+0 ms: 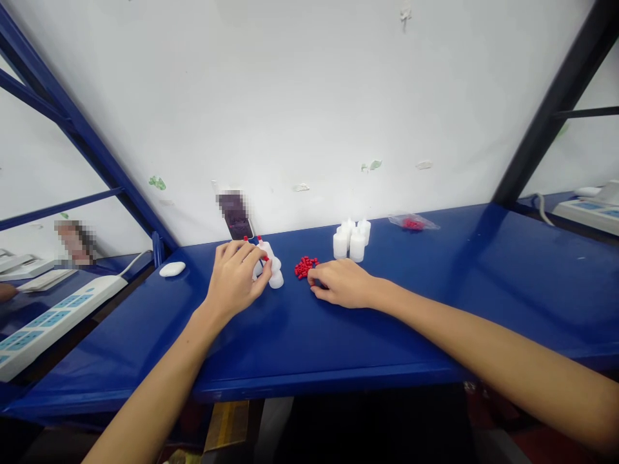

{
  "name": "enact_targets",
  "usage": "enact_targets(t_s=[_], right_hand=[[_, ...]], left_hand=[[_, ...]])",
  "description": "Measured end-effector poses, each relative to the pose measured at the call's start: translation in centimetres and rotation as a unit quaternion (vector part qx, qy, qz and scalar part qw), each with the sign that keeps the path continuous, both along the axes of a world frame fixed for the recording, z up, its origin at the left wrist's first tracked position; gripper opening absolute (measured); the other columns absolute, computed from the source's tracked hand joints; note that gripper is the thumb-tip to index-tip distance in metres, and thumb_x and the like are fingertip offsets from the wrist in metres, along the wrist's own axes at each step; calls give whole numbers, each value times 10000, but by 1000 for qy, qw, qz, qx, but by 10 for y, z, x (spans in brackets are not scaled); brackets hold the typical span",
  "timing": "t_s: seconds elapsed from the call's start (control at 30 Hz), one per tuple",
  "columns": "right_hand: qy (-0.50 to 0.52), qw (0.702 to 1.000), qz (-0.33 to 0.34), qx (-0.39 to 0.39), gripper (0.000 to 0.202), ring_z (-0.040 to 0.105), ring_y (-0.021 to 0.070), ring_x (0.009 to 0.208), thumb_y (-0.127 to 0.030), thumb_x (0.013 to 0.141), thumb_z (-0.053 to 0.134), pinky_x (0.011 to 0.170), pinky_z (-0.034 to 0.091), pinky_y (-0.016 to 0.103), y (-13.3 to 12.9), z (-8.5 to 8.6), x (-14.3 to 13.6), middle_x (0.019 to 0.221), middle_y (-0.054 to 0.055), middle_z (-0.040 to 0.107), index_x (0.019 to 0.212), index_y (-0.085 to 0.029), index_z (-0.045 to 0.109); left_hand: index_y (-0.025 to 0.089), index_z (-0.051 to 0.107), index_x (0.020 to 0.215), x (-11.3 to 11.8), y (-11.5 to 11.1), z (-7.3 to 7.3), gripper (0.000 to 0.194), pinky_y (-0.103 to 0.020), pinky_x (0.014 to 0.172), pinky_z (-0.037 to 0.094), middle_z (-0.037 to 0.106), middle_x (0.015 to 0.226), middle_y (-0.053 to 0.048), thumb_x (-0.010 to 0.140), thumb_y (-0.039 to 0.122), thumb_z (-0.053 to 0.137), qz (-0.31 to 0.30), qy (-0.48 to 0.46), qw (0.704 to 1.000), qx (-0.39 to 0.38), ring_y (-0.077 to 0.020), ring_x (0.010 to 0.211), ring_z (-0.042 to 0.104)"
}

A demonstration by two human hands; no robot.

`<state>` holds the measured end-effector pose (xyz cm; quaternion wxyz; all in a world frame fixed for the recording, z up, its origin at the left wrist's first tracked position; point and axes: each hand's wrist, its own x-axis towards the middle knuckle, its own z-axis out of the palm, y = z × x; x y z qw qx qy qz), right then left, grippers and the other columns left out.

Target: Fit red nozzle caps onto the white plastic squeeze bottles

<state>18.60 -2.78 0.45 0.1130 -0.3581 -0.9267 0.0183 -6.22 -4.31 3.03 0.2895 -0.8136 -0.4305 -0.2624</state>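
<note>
My left hand (236,274) is at the left of the blue tabletop, thumb and index finger pinched round a small red cap (266,258). White plastic bottles (276,278) stand behind and beside these fingers, partly hidden by them. Red caps (260,238) top two of the bottles behind the hand. Whether the pinched cap sits on a bottle I cannot tell. To the right, my right hand (341,282) rests low on the table, its curled fingertips at the edge of a pile of small red caps (304,266). What those fingertips hold, if anything, is hidden.
Several white bottles (350,241) stand grouped behind my right hand. Farther right lies a clear bag of red pieces (413,223). A phone (236,214) leans against the wall. A white oval object (172,269) lies at left, near a power strip (53,322) beyond the blue frame.
</note>
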Motion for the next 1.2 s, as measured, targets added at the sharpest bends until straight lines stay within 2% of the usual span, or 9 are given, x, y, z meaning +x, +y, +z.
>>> enact_targets(t_s=[0.2, 0.33, 0.47, 0.53, 0.6, 0.7, 0.77, 1.03, 1.2], right_hand=[[8, 1000, 4, 7, 123, 620, 180, 724, -270, 900, 509, 549, 269, 275, 1, -1, 1, 888, 29, 710, 904, -210, 616], [20, 1000, 13, 5, 126, 609, 176, 720, -265, 899, 506, 553, 265, 274, 2, -3, 1, 883, 36, 704, 895, -203, 616], [126, 991, 7, -53, 102, 545, 138, 642, -267, 887, 528, 580, 298, 257, 0, -6, -3, 760, 8, 647, 884, -200, 603], [241, 958, 17, -153, 99, 508, 119, 607, -270, 890, 513, 592, 340, 245, -2, -5, -7, 678, -21, 576, 873, -193, 573], [348, 891, 38, -288, 106, 494, 110, 578, -264, 887, 481, 581, 373, 237, -3, -4, -10, 642, -36, 524, 846, -187, 542], [437, 789, 53, -429, 111, 493, 102, 513, -259, 840, 489, 525, 370, 236, -1, -3, -13, 616, -34, 524, 786, -175, 536], [469, 753, 55, -458, 115, 496, 105, 484, -263, 803, 517, 505, 359, 237, 0, -4, -14, 577, -26, 540, 749, -168, 550], [496, 740, 79, -446, 136, 503, 111, 483, -244, 782, 494, 504, 358, 231, 1, -6, -15, 520, -11, 574, 727, -162, 588], [529, 705, 74, -466, 110, 526, 112, 467, -247, 779, 515, 483, 375, 227, 3, -10, -17, 545, -12, 583, 731, -162, 564]], left_hand=[[194, 663, 932, -1, 5, -2, 184, -454, 833, 350, 676, 993, -111, 897, 302, 518, 43, 50, 998, 13, -300, 967, 541], [202, 663, 1002, 1, 2, 0, 213, -460, 835, 329, 658, 1012, -110, 906, 329, 522, 56, 29, 998, 17, -295, 963, 544], [193, 633, 916, 9, -10, 1, 150, -373, 772, 362, 621, 805, -46, 926, 265, 501, -26, -66, 997, 9, -192, 773, 558], [186, 610, 896, 16, -15, -3, 126, -316, 708, 383, 601, 729, -8, 932, 208, 491, -113, -102, 988, -17, -133, 646, 520], [180, 611, 953, 22, -17, -7, 99, -270, 626, 382, 580, 682, 19, 919, 180, 517, -186, -115, 975, -30, -103, 566, 467], [171, 633, 1061, 29, -14, -10, 196, -258, 592, 381, 541, 670, 21, 873, 222, 614, -224, -90, 970, -41, -111, 591, 467], [178, 660, 1057, 32, -11, -11, 207, -272, 623, 399, 548, 708, 0, 860, 241, 645, -228, -74, 969, -55, -131, 660, 496], [197, 685, 1020, 45, -6, -18, 148, -259, 640, 435, 574, 817, -20, 881, 234, 649, -258, -148, 952, -69, -122, 725, 519], [187, 671, 1076, 46, -3, -21, 195, -282, 654, 444, 602, 878, -50, 897, 250, 625, -224, -102, 969, -29, -142, 751, 515]])
